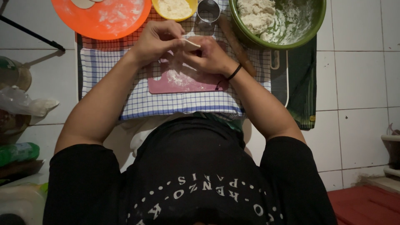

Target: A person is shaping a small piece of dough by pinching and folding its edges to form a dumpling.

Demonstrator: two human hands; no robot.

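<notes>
Pale dough, a thin flat piece (191,42), is sitting pinched between both hands above the pink plastic cutting board (183,81). The left hand (157,41) is closing its grip on the piece's near edge with thumb and fingers together, while the right hand (210,56), wearing a black wristband (234,72), is clamping it from the other side. Most of the dough is hiding behind the fingers, so its full shape is hard to make out. The board is lying on a blue-and-white checked cloth (104,62). Beyond it, an orange round plate (104,23), a yellow bowl of flour (175,9), a small metal cup (208,10) and a green bowl of dough (291,29) are being cut off by the frame's top edge. A wooden rolling pin (237,46) is lying partly behind the right wrist.
</notes>
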